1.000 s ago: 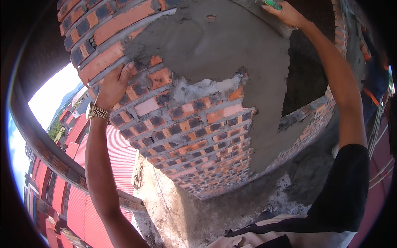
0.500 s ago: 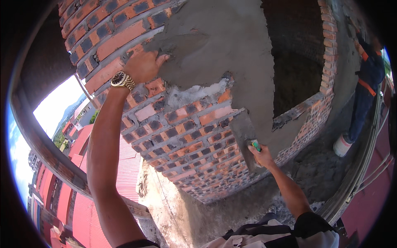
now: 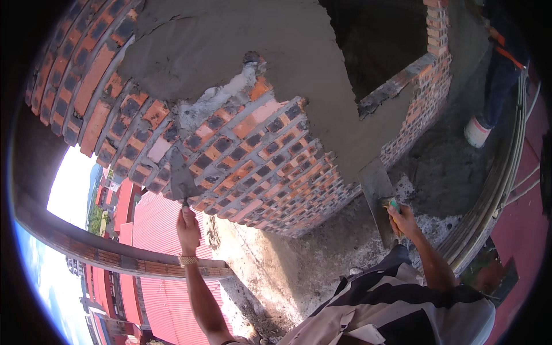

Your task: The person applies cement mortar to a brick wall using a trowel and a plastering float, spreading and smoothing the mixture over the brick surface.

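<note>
My left hand (image 3: 188,231), a watch on its wrist, is closed around the handle of a pointed brick trowel (image 3: 181,177). The trowel's grey blade points up in front of the lower left bricks; I cannot tell whether it touches them. My right hand (image 3: 404,221) grips the green handle of a broad, flat plastering trowel (image 3: 376,192). That long blade stands on edge near the wall's lower corner, its upper end close to the wet plaster. Grey plaster (image 3: 230,46) covers the upper part of the brick wall (image 3: 247,155), ending in a ragged edge above bare bricks.
A dark window opening (image 3: 382,46) lies at upper right. Beyond it, a person in dark trousers (image 3: 499,86) stands near a white bucket-like object (image 3: 477,131). Long pale poles (image 3: 500,195) curve along the right. Below left are a concrete beam (image 3: 115,253) and red roofs (image 3: 172,247).
My left hand has come down and away from the plastered area, and the pointed trowel now shows in it. My right hand has moved down and right with the plastering trowel. The view has shifted.
</note>
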A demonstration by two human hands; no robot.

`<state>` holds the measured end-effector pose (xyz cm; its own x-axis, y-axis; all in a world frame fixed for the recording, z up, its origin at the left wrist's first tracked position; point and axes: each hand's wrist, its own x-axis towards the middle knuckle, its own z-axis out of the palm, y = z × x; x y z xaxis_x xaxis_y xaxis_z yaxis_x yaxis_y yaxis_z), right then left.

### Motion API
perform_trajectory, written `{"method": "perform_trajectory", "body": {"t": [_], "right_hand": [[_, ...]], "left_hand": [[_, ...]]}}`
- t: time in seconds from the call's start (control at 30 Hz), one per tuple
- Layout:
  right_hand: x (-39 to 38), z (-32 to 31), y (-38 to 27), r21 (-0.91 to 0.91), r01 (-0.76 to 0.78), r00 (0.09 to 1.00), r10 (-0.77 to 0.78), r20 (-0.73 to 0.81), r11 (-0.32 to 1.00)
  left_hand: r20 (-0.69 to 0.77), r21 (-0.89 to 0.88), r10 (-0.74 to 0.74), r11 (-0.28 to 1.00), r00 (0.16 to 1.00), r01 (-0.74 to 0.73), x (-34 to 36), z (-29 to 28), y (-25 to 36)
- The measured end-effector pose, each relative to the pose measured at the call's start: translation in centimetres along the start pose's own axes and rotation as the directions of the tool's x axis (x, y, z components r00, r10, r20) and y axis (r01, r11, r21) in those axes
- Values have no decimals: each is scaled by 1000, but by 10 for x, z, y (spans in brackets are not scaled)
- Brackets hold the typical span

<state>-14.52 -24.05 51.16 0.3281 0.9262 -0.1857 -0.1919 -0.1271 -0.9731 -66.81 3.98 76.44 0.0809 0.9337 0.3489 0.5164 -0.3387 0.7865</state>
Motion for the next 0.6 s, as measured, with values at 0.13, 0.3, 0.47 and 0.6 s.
{"method": "perform_trajectory", "body": {"t": [0.13, 0.3, 0.47, 0.6], "right_hand": [[44, 5, -30, -7, 50, 969, -47, 242, 999], [86, -132, 31, -267, -139, 975, 179, 132, 954], [59, -358, 191, -172, -553, 803, 466, -372, 815], [38, -478, 301, 365, -534, 668, 645, -371, 763]], "left_hand": [[651, -146, -389, 778, 651, 611, -177, 279, -58], [947, 63, -290, 588, 137, 806, -236, 501, 23], [874, 218, -464, 639, 144, 737, -210, 630, -8], [899, 358, -431, 825, 76, 438, -249, 790, -72]]}}
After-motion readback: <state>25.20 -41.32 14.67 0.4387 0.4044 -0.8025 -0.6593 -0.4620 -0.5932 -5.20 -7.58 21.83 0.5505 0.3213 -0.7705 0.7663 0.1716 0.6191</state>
